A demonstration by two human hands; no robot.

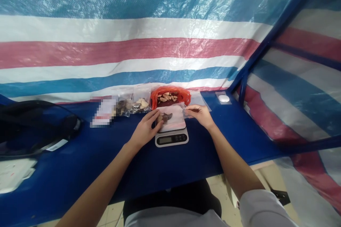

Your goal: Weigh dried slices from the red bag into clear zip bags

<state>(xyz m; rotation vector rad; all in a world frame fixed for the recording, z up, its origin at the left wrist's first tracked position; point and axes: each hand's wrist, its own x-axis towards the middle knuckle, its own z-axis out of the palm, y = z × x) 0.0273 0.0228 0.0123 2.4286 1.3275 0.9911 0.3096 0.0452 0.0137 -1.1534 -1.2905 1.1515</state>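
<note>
A digital kitchen scale with a white top and a small display stands in front of me on the blue table. On its plate lies a clear plastic bag with a few brown, dried-looking pieces inside. My left hand grips the bag's left end between thumb and fingers, by the pieces. At the opposite end, my right hand pinches the bag's edge. Just behind the scale sits an open orange-red plastic bag holding several pale and brown slices.
Filled clear bags and a blurred-out packet lie left of the orange-red bag. A flat clear bag and a round white item are to its right. A black bag-like object and white case occupy the left.
</note>
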